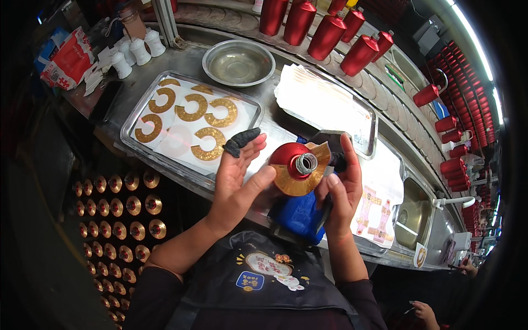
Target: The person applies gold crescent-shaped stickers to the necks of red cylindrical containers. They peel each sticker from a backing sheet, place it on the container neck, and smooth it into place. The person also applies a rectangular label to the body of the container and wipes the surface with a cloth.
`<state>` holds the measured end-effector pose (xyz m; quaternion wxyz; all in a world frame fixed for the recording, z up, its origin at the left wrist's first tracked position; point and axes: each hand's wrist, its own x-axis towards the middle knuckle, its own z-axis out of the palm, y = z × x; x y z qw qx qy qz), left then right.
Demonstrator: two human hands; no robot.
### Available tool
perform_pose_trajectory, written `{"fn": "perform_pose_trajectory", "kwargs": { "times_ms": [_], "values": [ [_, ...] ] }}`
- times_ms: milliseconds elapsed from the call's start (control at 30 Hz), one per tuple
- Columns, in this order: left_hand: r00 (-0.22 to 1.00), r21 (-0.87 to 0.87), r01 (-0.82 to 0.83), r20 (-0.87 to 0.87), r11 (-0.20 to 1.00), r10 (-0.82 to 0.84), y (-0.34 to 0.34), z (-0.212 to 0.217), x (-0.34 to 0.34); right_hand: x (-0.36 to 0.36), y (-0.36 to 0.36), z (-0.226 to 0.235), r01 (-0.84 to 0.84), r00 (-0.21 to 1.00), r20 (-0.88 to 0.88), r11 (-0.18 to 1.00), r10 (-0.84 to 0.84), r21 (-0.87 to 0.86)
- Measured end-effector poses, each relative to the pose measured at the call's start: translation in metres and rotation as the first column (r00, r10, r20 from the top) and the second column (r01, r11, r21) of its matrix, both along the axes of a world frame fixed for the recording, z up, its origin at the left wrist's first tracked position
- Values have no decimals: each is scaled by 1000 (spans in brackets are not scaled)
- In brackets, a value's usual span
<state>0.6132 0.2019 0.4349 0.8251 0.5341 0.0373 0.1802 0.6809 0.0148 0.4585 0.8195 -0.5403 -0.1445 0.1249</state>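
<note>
My left hand (236, 176) and my right hand (342, 184) hold a red bottle (291, 159) between them, its open metal neck pointing up at me. A gold glittery collar label (305, 179) wraps around the bottle's shoulder. The left thumb presses the bottle's left side; black finger covers sit on two left fingertips. My right fingers press the label's right edge. Just left lies a steel tray (132, 118) with several gold C-shaped labels (192, 107) on white backing.
A round steel bowl (239, 61) sits behind the tray. A second tray (360, 118) holds white sheets. Red bottles (327, 36) line the back shelf and the right wall. Finished bottles (118, 209) fill a crate at lower left. A blue cloth (300, 217) lies under my hands.
</note>
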Motion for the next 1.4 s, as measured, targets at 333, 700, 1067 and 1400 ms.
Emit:
{"fn": "perform_pose_trajectory", "kwargs": {
  "times_ms": [333,700,1067,1400],
  "values": [
    [984,14,178,13,984,-178,-8,-1,3,1,9,1,28,978,206,969,24,-244],
    [983,-79,183,38,980,-180,-11,-1,3,3,6,-4,34,970,241,955,39,-293],
    [989,-43,146,5,988,-146,-14,-2,3,1,8,-6,64,964,264,965,5,-254],
    [993,-23,117,13,993,-117,-15,-4,5,-1,8,-2,44,976,218,974,6,-221]
  ]
}}
